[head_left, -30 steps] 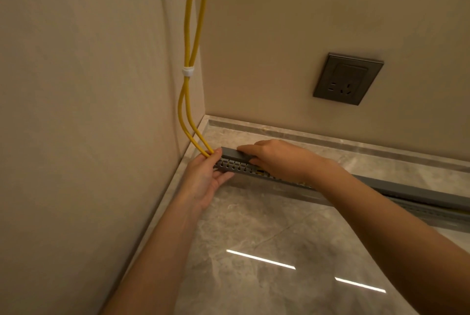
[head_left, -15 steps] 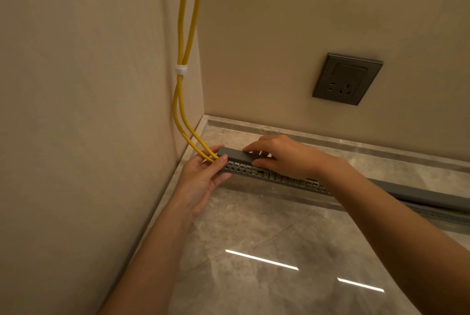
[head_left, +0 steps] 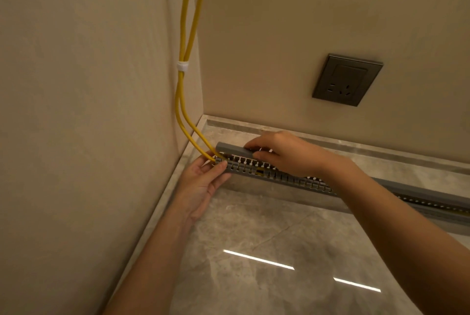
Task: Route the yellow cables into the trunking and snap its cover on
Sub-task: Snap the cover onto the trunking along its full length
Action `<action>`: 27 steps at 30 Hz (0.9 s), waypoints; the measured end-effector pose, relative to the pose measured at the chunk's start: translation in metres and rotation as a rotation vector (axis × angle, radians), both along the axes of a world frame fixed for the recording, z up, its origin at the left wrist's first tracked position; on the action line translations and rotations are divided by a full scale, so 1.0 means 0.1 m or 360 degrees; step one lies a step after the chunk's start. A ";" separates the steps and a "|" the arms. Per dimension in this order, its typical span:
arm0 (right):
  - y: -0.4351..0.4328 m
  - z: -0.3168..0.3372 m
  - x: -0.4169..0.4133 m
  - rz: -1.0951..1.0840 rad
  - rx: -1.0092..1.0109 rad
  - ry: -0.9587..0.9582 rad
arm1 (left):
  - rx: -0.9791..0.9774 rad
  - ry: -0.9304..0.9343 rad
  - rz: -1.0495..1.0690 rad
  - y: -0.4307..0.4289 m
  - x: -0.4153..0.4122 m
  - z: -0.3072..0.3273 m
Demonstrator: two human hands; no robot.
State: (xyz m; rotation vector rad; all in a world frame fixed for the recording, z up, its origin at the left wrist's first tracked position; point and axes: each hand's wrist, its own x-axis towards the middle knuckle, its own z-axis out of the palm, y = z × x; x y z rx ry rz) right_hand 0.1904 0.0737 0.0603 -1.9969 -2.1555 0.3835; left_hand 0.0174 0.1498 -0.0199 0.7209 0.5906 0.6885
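Note:
Two yellow cables [head_left: 181, 101] hang down the corner, bound by a white tie [head_left: 182, 66], and enter the left end of the grey slotted trunking [head_left: 256, 171] that lies on the floor along the back wall. A grey cover [head_left: 230, 149] lies along the top of the trunking, its left end lifted a little above the slots. My left hand [head_left: 203, 182] grips the trunking's left end where the cables go in. My right hand [head_left: 282, 153] holds the cover from above, fingers over its far edge and thumb on its near edge. A bit of yellow cable shows through the slots.
A dark wall socket [head_left: 347, 79] sits on the back wall to the right. The polished stone floor [head_left: 267, 251] spreads in front, with a raised stone skirting [head_left: 368, 149] along the walls. The left wall [head_left: 76, 111] stands close beside my left arm.
The cover's left end has risen off the trunking, so more slotted teeth show. My right hand has shifted a little right along the cover. My left hand has stayed at the trunking's end.

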 end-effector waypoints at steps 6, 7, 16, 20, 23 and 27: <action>-0.01 -0.07 0.01 -0.0035 -0.0071 0.0109 | 0.0119 -0.0007 0.0026 0.01 0.01 0.04; -0.02 -0.07 0.01 -0.0038 -0.0072 0.0114 | 0.0115 -0.0008 0.0047 0.01 0.02 0.06; -0.04 -0.04 -0.02 -0.0033 -0.0046 0.0106 | -0.0144 0.0310 0.0176 0.06 0.14 0.27; -0.07 -0.01 -0.02 -0.0017 0.0007 0.0159 | -0.0124 0.0274 0.0145 0.07 0.13 0.30; -0.07 0.02 -0.01 -0.0017 0.0023 0.0165 | -0.0158 0.0232 0.0139 0.06 0.13 0.32; -0.08 0.02 0.02 -0.0058 0.0033 0.0247 | -0.0195 0.0085 0.0076 0.05 0.10 0.32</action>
